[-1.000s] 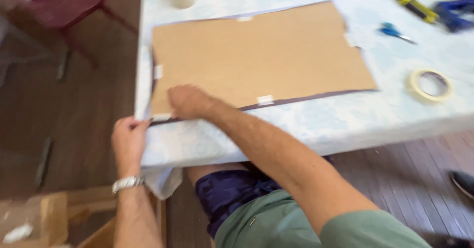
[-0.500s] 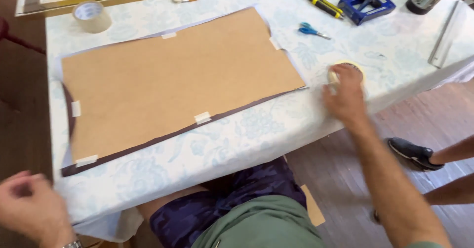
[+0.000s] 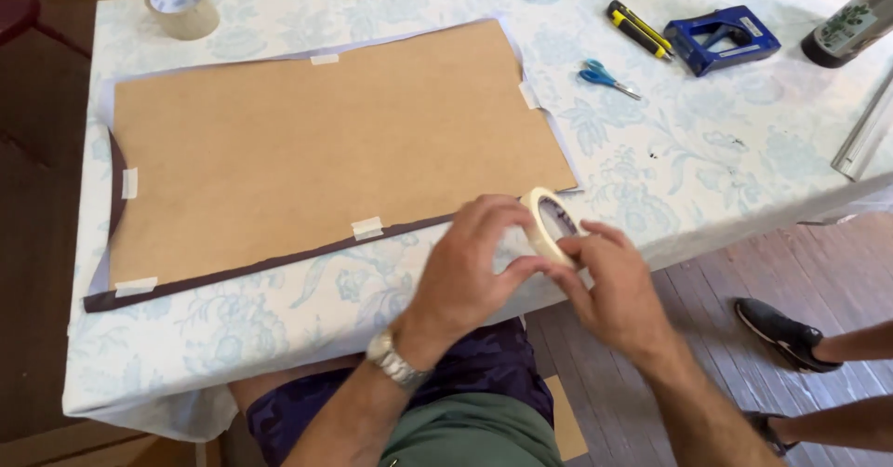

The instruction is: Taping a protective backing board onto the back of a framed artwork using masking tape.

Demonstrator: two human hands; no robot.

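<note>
Left hand (image 3: 470, 262) and right hand (image 3: 619, 286) both gripping masking tape roll (image 3: 549, 225), holding it upright at near counter (image 3: 744, 165) edge, just right of brown board (image 3: 316, 151). Scissors (image 3: 606, 76) lying farther back.

A counter (image 3: 726, 165) under a pale blue floral cloth fills most of the scene. At near right lies a floor (image 3: 716, 300) of reddish-brown wooden boards; darker boards show at left. Soft, even daylight falls on the cloth.
</note>
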